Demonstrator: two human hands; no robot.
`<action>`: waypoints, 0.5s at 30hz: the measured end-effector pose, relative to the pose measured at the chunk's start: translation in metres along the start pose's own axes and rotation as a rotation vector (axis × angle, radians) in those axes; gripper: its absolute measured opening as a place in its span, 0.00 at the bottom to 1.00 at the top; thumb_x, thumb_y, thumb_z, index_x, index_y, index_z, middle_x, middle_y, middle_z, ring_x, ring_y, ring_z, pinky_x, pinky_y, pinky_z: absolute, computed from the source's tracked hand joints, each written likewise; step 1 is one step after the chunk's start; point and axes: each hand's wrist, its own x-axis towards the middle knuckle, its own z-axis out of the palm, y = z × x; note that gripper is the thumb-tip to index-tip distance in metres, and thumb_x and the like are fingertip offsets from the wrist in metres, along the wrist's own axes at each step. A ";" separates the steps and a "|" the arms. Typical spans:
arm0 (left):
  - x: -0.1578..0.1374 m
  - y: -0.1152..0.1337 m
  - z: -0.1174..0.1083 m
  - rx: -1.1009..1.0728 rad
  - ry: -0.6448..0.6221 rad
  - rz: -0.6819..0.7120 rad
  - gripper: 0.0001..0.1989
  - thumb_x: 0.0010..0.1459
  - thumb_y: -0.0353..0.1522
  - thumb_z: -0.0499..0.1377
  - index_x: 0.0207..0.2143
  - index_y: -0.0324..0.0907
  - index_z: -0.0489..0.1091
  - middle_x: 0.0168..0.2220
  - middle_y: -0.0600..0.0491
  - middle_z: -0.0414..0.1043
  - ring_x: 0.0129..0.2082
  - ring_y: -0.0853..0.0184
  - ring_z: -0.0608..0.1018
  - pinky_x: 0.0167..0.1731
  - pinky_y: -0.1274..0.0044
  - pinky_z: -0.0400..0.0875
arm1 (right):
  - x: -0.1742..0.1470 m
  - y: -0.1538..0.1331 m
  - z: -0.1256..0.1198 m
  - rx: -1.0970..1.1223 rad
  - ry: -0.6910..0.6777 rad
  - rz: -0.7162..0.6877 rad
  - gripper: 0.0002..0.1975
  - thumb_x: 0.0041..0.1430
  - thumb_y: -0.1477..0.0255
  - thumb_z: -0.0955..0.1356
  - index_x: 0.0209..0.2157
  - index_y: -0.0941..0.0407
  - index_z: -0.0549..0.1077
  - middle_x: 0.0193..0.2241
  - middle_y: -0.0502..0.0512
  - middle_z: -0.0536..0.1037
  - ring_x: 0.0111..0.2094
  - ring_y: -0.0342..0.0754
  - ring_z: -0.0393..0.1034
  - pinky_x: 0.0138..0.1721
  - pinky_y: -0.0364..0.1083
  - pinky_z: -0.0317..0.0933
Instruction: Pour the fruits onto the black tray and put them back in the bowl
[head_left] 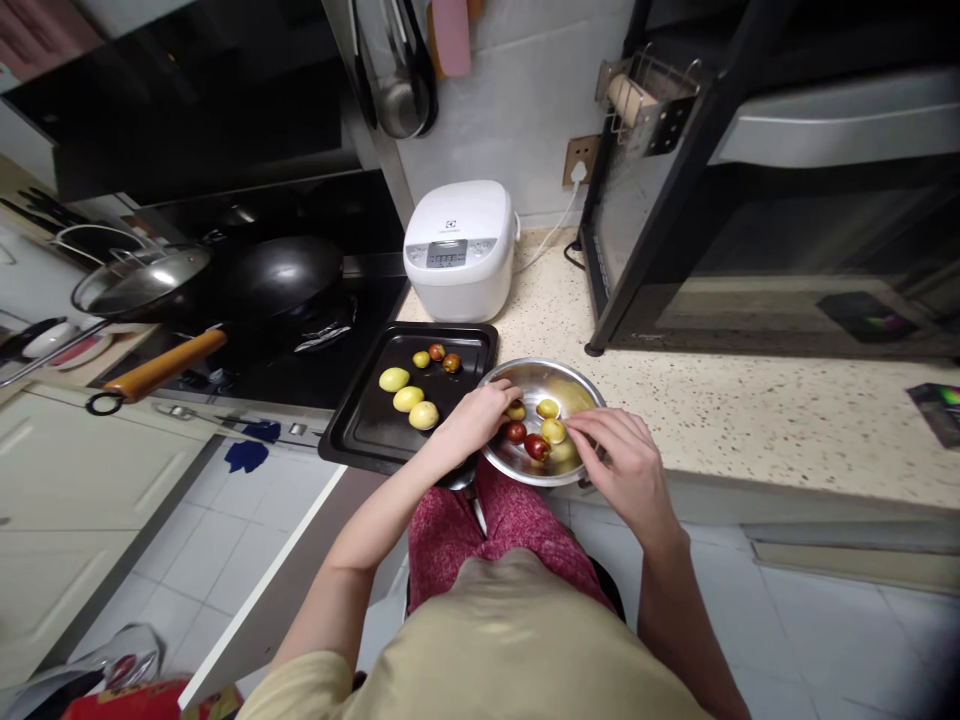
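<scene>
A shiny steel bowl (587,462) at the counter's front edge holds several small fruits, some yellow-green, some red-brown like jujubes. My left hand (484,415) reaches over the bowl's left rim, its fingers curled on a yellow-green fruit (515,411) they partly cover. From the right, my right hand (622,462) bends over the rim, with fingertips and thumb drawn together at a pale yellow fruit (553,431). A dark red fruit (536,447) lies between the hands. Left of the bowl is a black baking tray (367,425), carrying three larger yellow fruits (409,400) and three smaller ones (436,353).
Behind the tray stands a white rice cooker (459,255). A black wok (281,275) and a lidded pan (142,280) occupy the stove, a wooden handle (166,367) jutting forward. At right, a black rack (637,250) rests on the speckled counter (750,410). An open drawer (262,590) is below left.
</scene>
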 end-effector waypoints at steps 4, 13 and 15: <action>-0.007 -0.020 -0.018 -0.095 0.088 0.078 0.19 0.66 0.22 0.54 0.57 0.43 0.70 0.59 0.47 0.71 0.57 0.63 0.77 0.59 0.72 0.72 | 0.000 0.000 0.001 -0.002 0.001 -0.010 0.09 0.68 0.77 0.67 0.44 0.51 0.79 0.39 0.54 0.84 0.42 0.54 0.78 0.45 0.55 0.68; -0.002 -0.088 -0.023 0.135 0.077 -0.252 0.25 0.67 0.24 0.55 0.65 0.36 0.64 0.68 0.37 0.63 0.68 0.55 0.69 0.65 0.65 0.67 | 0.002 -0.003 0.001 -0.007 0.005 -0.032 0.08 0.68 0.77 0.68 0.44 0.53 0.78 0.40 0.55 0.84 0.43 0.53 0.78 0.45 0.55 0.69; -0.002 -0.094 -0.019 0.144 0.047 -0.263 0.26 0.66 0.25 0.57 0.66 0.38 0.63 0.67 0.39 0.64 0.66 0.56 0.71 0.62 0.67 0.70 | 0.001 -0.003 0.000 -0.011 0.009 -0.030 0.08 0.68 0.77 0.68 0.44 0.53 0.78 0.39 0.55 0.84 0.42 0.53 0.78 0.45 0.54 0.69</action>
